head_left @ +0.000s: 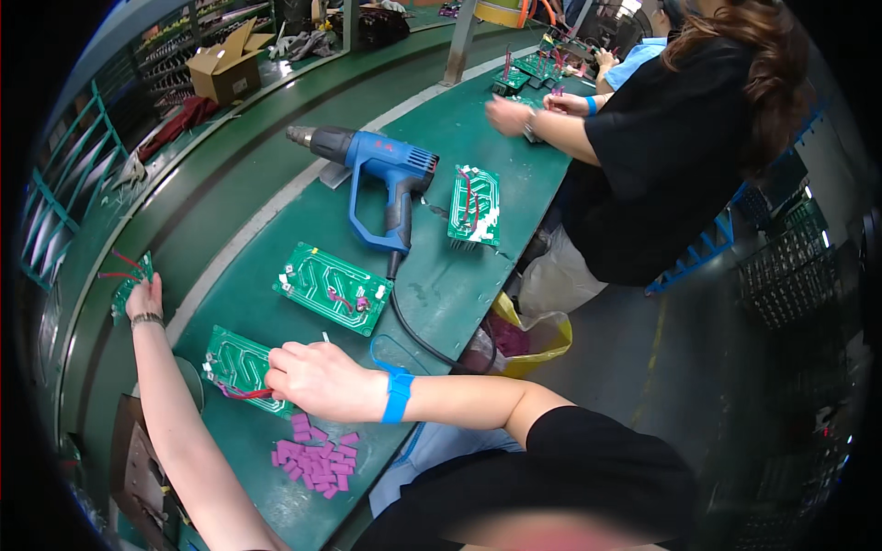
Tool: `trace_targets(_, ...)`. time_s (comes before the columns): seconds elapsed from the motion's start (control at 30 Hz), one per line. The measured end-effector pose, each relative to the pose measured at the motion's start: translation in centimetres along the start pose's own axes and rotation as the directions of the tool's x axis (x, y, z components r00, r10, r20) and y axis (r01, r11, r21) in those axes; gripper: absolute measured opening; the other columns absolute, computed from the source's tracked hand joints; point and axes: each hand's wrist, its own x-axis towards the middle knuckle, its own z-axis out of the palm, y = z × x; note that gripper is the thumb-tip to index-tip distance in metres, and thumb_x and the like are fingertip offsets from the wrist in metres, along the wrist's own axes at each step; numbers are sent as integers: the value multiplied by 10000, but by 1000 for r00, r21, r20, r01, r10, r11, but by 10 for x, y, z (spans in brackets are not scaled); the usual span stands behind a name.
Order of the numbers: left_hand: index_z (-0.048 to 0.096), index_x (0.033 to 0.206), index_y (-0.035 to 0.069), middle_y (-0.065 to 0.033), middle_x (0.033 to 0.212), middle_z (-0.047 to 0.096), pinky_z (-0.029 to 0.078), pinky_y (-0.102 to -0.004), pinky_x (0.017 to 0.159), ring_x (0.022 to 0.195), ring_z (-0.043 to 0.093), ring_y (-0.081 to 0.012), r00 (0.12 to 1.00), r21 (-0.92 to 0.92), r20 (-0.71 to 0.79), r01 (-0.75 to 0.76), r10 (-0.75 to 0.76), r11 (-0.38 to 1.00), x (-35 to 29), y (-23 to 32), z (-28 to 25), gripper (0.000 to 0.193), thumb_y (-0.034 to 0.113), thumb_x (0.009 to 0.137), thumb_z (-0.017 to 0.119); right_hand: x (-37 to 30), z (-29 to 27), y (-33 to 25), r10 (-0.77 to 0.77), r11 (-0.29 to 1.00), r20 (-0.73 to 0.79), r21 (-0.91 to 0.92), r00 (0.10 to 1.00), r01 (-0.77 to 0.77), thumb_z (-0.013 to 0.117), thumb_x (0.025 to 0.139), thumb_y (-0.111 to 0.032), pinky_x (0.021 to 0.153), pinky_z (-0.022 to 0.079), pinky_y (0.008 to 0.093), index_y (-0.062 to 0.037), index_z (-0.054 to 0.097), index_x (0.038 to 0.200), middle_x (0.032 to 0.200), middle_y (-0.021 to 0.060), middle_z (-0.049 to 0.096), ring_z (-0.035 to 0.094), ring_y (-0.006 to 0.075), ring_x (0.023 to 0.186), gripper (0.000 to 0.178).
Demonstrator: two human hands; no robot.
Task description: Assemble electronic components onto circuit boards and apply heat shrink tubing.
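My left hand (pixel 144 298) reaches out to the far left and grips a small green circuit board (pixel 145 266) with thin red wires sticking out. My right hand (pixel 323 378), with a blue wrist strap, is closed over the right end of another green circuit board (pixel 237 354) lying on the bench. Its fingertips pinch red wires (pixel 248 395) that run from the board's near left corner; the fingers partly hide them. Close below that hand is a loose pile of short purple sleeves (pixel 317 462). A third green circuit board (pixel 333 289) lies just beyond it.
A blue heat gun (pixel 386 174) rests on the green bench (pixel 266 491), its black cable trailing toward the near edge. Another circuit board (pixel 475 207) sits right of it. A co-worker in black (pixel 643 156) works at the right. A yellow bag (pixel 542 344) hangs beside the bench.
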Motion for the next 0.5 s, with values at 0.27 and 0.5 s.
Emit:
trace_targets(0.27,494,935,-119,-201,928,575,606,-310,662,771,655,-292,996,126,-56,82,-75,989,-64,33,34,90,-95,849,479,3,1,-4,6,1000,-12,-13,1000,-6,676,748,-166,622,502,343,-75,581,798,815,51,530,567,211,787,142)
trace_targets(0.5,504,1195,-35,-138,935,599,577,-288,674,782,643,-216,882,457,283,222,-377,861,-200,42,41,348,-75,850,511,-4,4,-8,64,996,36,-59,997,-62,659,767,-187,623,508,357,-92,616,808,845,45,546,570,219,803,112)
